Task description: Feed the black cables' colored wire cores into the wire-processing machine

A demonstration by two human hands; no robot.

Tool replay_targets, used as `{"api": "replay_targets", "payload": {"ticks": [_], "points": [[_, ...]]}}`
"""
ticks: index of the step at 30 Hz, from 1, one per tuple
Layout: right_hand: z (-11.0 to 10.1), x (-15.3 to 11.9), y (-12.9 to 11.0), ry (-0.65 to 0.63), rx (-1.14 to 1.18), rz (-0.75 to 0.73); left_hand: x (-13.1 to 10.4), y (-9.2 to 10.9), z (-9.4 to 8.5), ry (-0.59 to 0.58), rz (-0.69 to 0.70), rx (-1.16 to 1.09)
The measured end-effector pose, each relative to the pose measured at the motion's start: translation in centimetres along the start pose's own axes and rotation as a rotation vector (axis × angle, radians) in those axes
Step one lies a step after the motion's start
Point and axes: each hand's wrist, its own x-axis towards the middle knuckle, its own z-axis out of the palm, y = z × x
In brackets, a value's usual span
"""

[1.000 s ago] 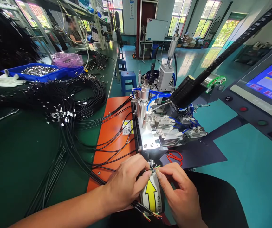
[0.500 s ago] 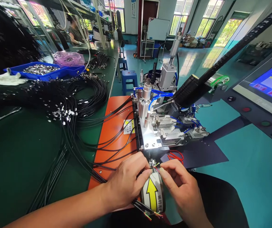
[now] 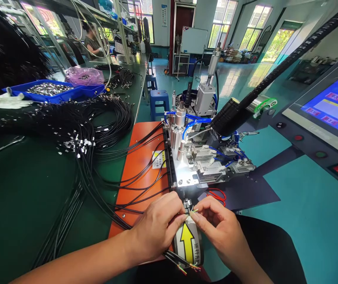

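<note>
The bench (image 3: 18, 213) is running along your left; the machine (image 3: 206, 163) is standing at its edge. Near the machine, your left hand (image 3: 160, 225) and right hand (image 3: 220, 227) are pinching, respectively, a black cable end (image 3: 187, 213) and its thin wires (image 3: 195, 210).

I have a single head-worn view, looking forward and down: the left grip (image 3: 161, 227) and right grip (image 3: 223, 230) sit close at lower centre, the table (image 3: 24, 209) stretches away leftward, and the windows (image 3: 221, 21) stand far off.
</note>
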Motion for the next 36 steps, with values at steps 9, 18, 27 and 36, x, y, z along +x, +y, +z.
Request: {"api": "replay_targets", "payload": {"ticks": [9,18,27,36], "points": [[0.35,-0.36,-0.30,0.010,0.012,-0.012,-0.20,-0.13,0.48,0.059,0.007,0.056],[0.22,-0.26,-0.43,-0.011,0.022,-0.027,-0.07,-0.02,0.42,0.062,0.017,0.079],[0.32,-0.07,-0.55,-0.007,0.052,-0.021,0.01,0.03,0.18,0.046,0.002,0.054],[0.41,0.61,0.21,0.022,0.106,-0.074,-0.24,0.06,0.03,0.026,-0.046,0.002]]}}
